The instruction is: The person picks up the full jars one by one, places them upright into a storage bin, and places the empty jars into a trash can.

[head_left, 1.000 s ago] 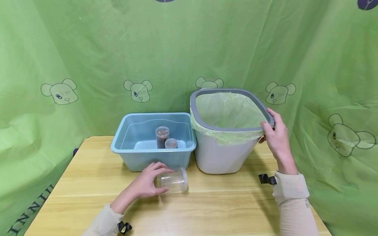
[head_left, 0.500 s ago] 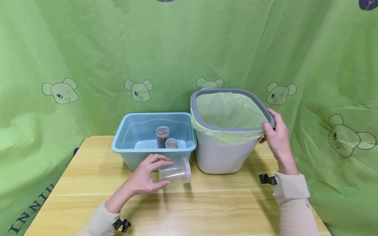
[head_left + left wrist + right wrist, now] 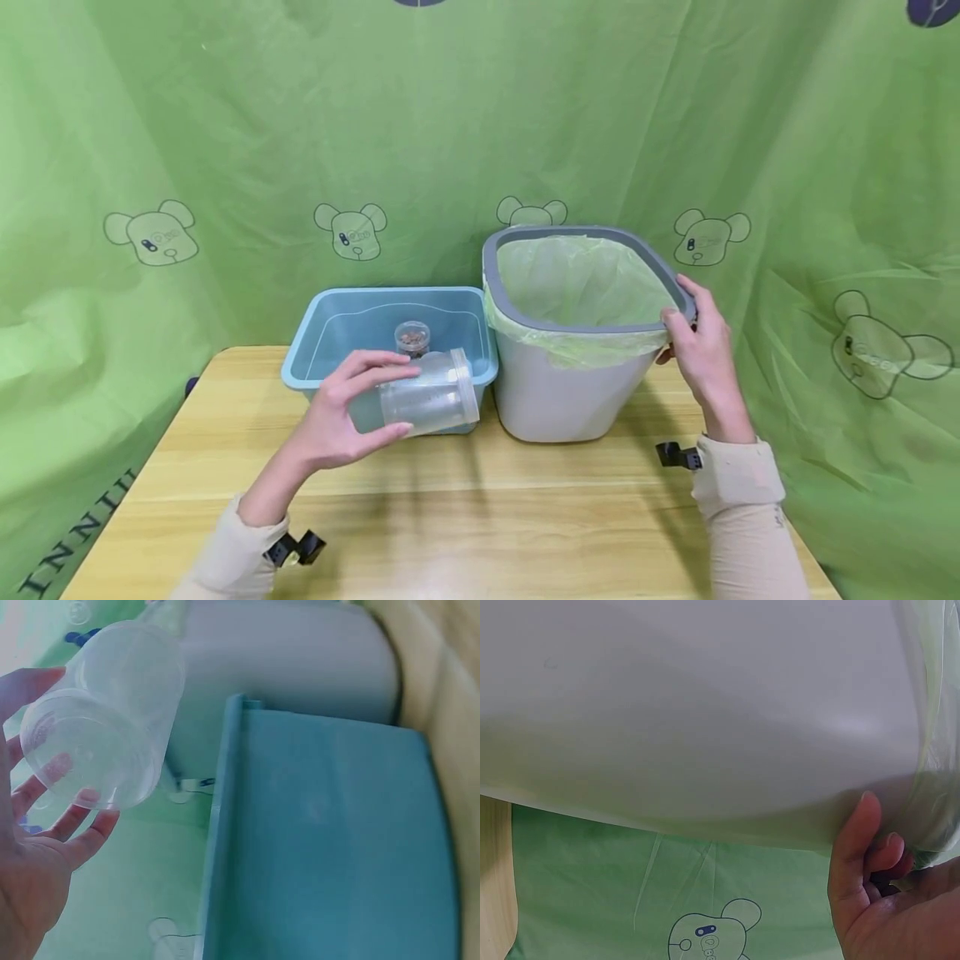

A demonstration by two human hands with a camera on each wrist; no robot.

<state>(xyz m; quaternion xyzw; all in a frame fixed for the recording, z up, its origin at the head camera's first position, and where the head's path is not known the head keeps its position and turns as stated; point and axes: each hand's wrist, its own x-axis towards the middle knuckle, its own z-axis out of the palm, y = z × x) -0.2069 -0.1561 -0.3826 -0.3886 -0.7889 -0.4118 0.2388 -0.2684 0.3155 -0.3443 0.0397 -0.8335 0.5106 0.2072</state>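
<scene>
My left hand point(image 3: 341, 412) holds a clear plastic jar point(image 3: 427, 396) tipped on its side, above the front rim of the blue basin point(image 3: 318, 385). The left wrist view shows thumb and fingers spread around the base of this jar point(image 3: 105, 712); no contents show through its wall. At the right, my right hand point(image 3: 701, 350) grips the grey rim point(image 3: 592, 327) of a white trash bin point(image 3: 573, 400) lined with a thin green bag point(image 3: 592, 279). In the right wrist view, the fingers point(image 3: 851, 855) curl at the bin's edge beside the liner.
Inside the basin stands a small clear jar point(image 3: 412, 336) with brown bits in it; the held jar hides most of what is near it. Basin and bin stand side by side on the wooden table point(image 3: 525, 525), with a green curtain point(image 3: 435, 125) behind.
My left hand has lifted the clear jar off the table, up and slightly left, to in front of the basin's opening. The right hand has stayed on the bin's rim.
</scene>
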